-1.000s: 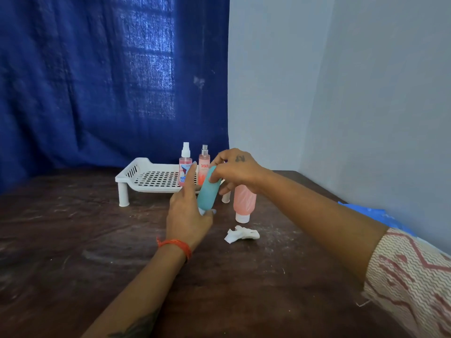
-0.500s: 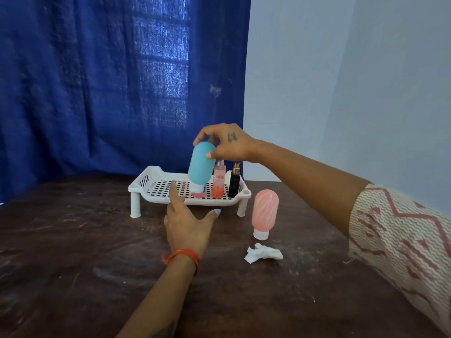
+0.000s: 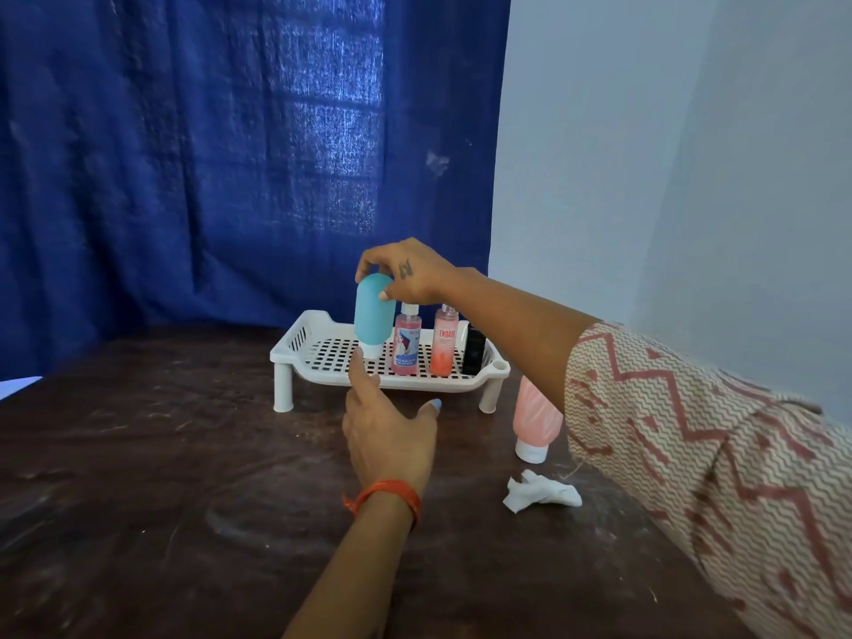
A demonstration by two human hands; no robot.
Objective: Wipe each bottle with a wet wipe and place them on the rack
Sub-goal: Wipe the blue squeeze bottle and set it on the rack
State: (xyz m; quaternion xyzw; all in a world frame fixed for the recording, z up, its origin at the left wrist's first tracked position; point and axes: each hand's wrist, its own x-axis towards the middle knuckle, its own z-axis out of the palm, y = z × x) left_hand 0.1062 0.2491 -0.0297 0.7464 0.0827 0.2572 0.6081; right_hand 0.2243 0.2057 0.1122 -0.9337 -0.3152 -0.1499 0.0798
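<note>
The right hand [image 3: 410,272] pinches the rounded top of a teal soft plastic squeeze bottle [image 3: 374,313], held cap-down with its white cap at the perforated floor of the white plastic footed rack [image 3: 318,350]. Just right of that grip stand a pink spray bottle with a pictured label [image 3: 406,345] whose print is too small to read, an orange-pink spray bottle lettered "ENGAGE" [image 3: 446,345], and a small black bottle [image 3: 474,350]. The left hand [image 3: 387,435], fingers straight and spread, holds nothing, its forefinger near the rack's front edge below the grip. A pink squeeze bottle [image 3: 535,422] stands cap-down on the dark wooden table [image 3: 161,477], beside a crumpled white wet wipe [image 3: 539,493].
</note>
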